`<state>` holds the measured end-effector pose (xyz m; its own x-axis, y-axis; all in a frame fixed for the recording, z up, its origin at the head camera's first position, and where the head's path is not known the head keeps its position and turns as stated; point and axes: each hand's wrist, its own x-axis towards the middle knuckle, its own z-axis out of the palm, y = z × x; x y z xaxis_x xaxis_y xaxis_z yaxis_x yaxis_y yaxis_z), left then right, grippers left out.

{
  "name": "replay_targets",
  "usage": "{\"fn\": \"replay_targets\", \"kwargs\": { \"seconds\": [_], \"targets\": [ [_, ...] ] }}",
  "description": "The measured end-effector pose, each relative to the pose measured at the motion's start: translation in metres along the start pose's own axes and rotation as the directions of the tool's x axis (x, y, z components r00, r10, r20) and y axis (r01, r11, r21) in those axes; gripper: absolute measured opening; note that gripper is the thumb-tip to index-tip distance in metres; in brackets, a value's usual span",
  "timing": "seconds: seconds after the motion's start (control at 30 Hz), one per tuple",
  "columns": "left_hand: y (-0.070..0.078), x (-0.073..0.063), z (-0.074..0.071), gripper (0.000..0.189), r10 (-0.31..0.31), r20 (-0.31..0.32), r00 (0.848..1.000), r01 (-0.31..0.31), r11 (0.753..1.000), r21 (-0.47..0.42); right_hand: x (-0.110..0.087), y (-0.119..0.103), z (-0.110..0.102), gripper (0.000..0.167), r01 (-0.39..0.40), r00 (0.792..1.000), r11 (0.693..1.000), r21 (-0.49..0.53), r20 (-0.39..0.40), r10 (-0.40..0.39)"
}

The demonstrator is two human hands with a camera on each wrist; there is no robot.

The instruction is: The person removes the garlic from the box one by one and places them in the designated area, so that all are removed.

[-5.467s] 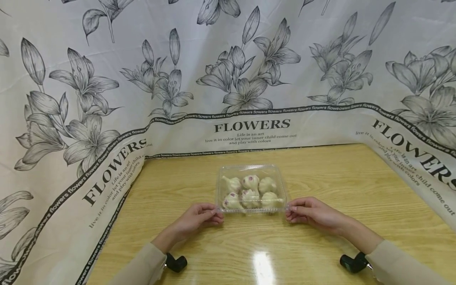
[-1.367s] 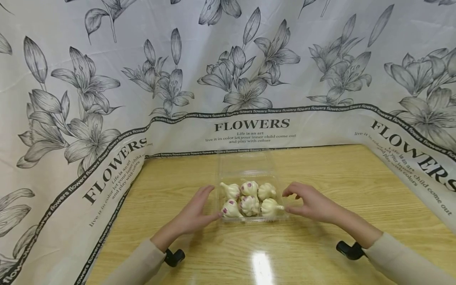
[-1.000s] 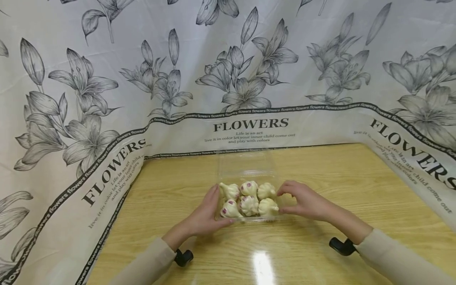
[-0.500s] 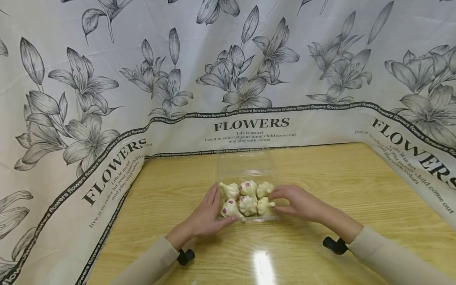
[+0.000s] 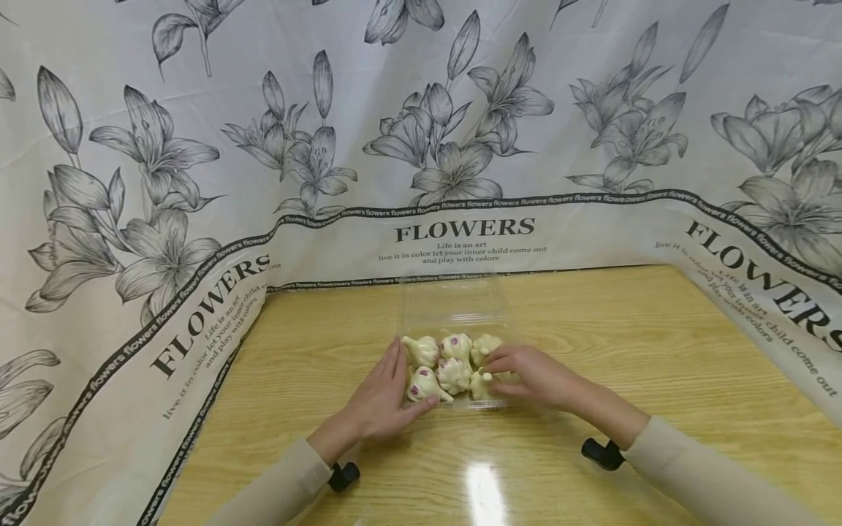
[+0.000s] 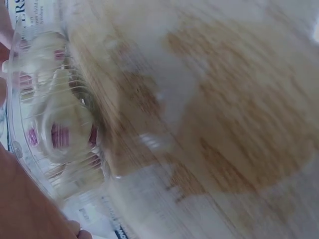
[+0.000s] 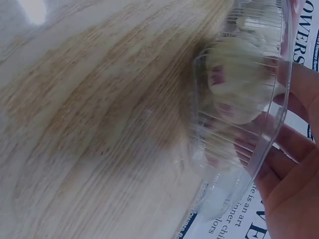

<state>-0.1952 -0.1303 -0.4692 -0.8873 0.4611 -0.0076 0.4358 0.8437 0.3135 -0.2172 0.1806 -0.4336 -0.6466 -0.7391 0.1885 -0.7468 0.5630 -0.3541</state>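
Note:
A clear plastic box (image 5: 454,320) lies on the table, its lid folded back, holding several pale garlic bulbs with purple marks. My left hand (image 5: 378,398) holds the box at its front left corner, fingers along the left side and thumb over the front rim by a garlic bulb (image 5: 423,384). Over the right side reaches my right hand (image 5: 536,376), its fingertips against the front right garlic bulb (image 5: 480,387) and near the back right one (image 5: 484,347). In the right wrist view, my right fingers (image 7: 294,144) extend into the box behind its ribbed wall.
The wooden table (image 5: 316,336) is surrounded at the back and sides by a white flower-print cloth (image 5: 460,146). Black wrist mounts (image 5: 343,476) hang below both wrists. A bright light reflection lies on the table at the front.
The box was shut at first; its lid is now folded back. My left hand has moved onto the front left corner. My right hand has moved left into the box, and the right-hand bulbs have shifted left.

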Motion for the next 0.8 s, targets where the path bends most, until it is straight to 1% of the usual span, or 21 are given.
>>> {"fn": "replay_targets", "kwargs": {
  "seconds": [0.13,0.27,0.43,0.57,0.7,0.8],
  "targets": [
    [0.001,0.000,0.001,0.113,-0.012,-0.008,1.000,0.012,1.000,0.018,0.002,-0.002,0.001,0.032,-0.007,0.999,1.000,-0.014,0.054,0.007],
    [0.002,0.000,0.001,0.115,-0.027,-0.009,1.000,0.027,1.000,-0.002,0.004,-0.002,0.001,0.036,0.007,0.996,1.000,-0.009,0.085,-0.006],
    [0.003,0.000,0.001,0.115,-0.028,-0.005,1.000,0.027,0.999,-0.039,0.009,0.004,-0.002,0.039,0.014,0.990,0.998,0.059,0.142,-0.022],
    [0.003,0.001,0.000,0.115,-0.024,0.001,1.000,0.024,0.998,-0.064,0.013,0.009,-0.004,0.042,-0.003,0.982,0.992,0.127,0.189,-0.021],
    [0.002,0.000,-0.001,0.115,-0.022,0.003,1.000,0.022,0.996,-0.081,0.015,0.013,-0.006,0.048,-0.030,0.973,0.987,0.158,0.229,-0.007],
    [0.001,-0.002,-0.001,0.115,-0.020,-0.001,1.000,0.020,0.996,-0.086,0.015,0.014,-0.006,0.050,-0.040,0.970,0.985,0.169,0.242,-0.002]
  ]
}}
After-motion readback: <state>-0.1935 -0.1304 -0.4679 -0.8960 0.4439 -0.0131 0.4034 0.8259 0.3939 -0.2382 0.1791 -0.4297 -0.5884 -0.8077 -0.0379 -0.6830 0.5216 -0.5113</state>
